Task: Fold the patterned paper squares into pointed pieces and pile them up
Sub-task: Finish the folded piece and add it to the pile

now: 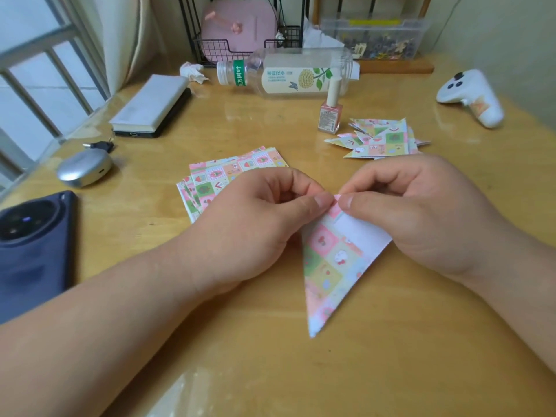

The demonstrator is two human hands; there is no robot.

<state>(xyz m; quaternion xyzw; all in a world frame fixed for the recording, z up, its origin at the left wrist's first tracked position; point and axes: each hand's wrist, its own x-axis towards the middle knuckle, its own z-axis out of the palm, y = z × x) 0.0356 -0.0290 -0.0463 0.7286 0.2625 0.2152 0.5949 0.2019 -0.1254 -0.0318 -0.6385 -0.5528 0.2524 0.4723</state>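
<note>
A patterned paper piece, folded into a long point aimed toward me, lies on the wooden table; part of its white underside shows at the upper right. My left hand and my right hand both pinch its top corner between thumb and forefinger, thumbs nearly touching. A stack of unfolded patterned squares lies just behind my left hand, partly hidden by it. A pile of folded pointed pieces sits beyond my right hand.
A nail polish bottle stands by the pile, with a plastic bottle lying behind it. A white controller sits far right. At left are a phone, an earbud case and a book.
</note>
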